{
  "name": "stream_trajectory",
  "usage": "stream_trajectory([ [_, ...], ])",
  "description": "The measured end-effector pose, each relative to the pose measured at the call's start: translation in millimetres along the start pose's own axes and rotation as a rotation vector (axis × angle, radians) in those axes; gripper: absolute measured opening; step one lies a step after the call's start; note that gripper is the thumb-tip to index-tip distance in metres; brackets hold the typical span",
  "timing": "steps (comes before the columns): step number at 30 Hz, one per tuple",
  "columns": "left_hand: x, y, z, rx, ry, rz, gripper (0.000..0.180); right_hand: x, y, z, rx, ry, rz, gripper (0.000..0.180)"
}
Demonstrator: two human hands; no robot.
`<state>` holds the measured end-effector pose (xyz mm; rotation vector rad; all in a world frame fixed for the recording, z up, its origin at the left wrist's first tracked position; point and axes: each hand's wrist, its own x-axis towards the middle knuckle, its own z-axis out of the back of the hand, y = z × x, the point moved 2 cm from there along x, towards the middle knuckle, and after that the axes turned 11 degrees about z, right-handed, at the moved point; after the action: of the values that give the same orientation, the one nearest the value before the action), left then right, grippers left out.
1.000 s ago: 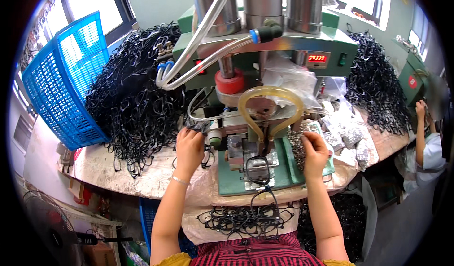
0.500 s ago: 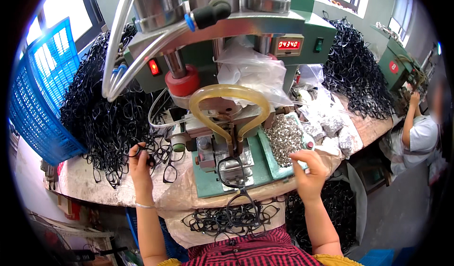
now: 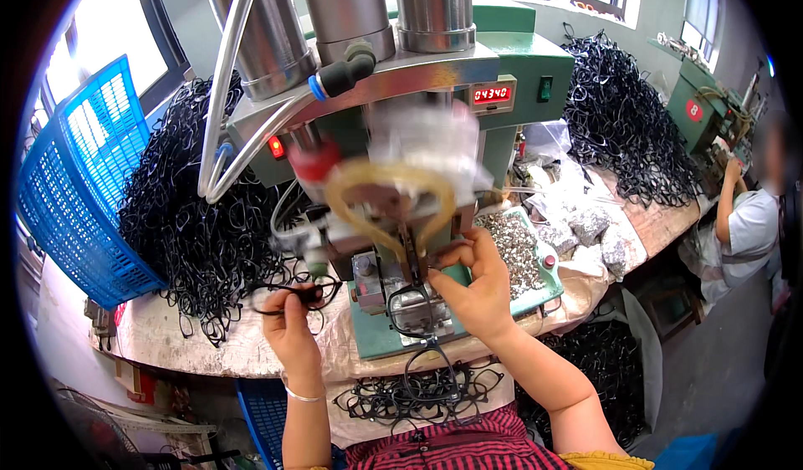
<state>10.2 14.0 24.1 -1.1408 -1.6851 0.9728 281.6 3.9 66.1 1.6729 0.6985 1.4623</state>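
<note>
My left hand [image 3: 291, 340] pinches a black eyeglass frame [image 3: 309, 295] above the table, left of the green press. Another black eyeglass frame [image 3: 430, 346] stands in the metal fixture [image 3: 412, 309] under the press head, one rim hanging towards me. My right hand [image 3: 481, 290] reaches in from the right beside the fixture, thumb and forefinger close together at its dark upright holder [image 3: 409, 257]. Whatever those fingertips hold is too small to make out. Just right of this hand lies a green tray [image 3: 549, 283] of small metal parts [image 3: 512, 248].
A curved yellowish tube [image 3: 445, 190] arches over the fixture. Heaps of black eyeglass frames [image 3: 188, 211] flank the press, with more lying on my lap. At far left leans a blue plastic basket [image 3: 63, 194]. Bags of small parts [image 3: 590, 223] lie right; beyond works another person [image 3: 749, 227].
My right hand has moved left from above the parts tray to the fixture. My left hand has brought an eyeglass frame away from the heap, rightwards. The whole view has shifted slightly.
</note>
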Motion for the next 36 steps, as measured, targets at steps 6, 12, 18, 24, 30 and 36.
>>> stream_trajectory([
  [6,9,-97,-82,0.232,0.316,-0.503,0.02,8,29,-8,0.002,0.052,-0.004,0.067],
  [12,1,-94,-89,0.255,0.302,-0.513,0.018,8,25,-17,0.234,0.01,-0.162,0.065],
  [18,-20,-98,-68,0.155,0.222,-0.476,0.021,-10,4,-4,0.244,-0.117,-0.14,0.032],
  [24,-10,-99,-80,0.303,0.195,-0.516,0.01,-1,10,-6,-0.235,-0.006,0.162,0.031],
  [30,3,-106,-92,0.199,0.202,-0.412,0.011,4,24,-9,-0.119,-0.008,0.218,0.064],
  [36,4,-102,-89,0.219,0.21,-0.412,0.008,5,23,-5,0.018,-0.009,-0.004,0.065],
])
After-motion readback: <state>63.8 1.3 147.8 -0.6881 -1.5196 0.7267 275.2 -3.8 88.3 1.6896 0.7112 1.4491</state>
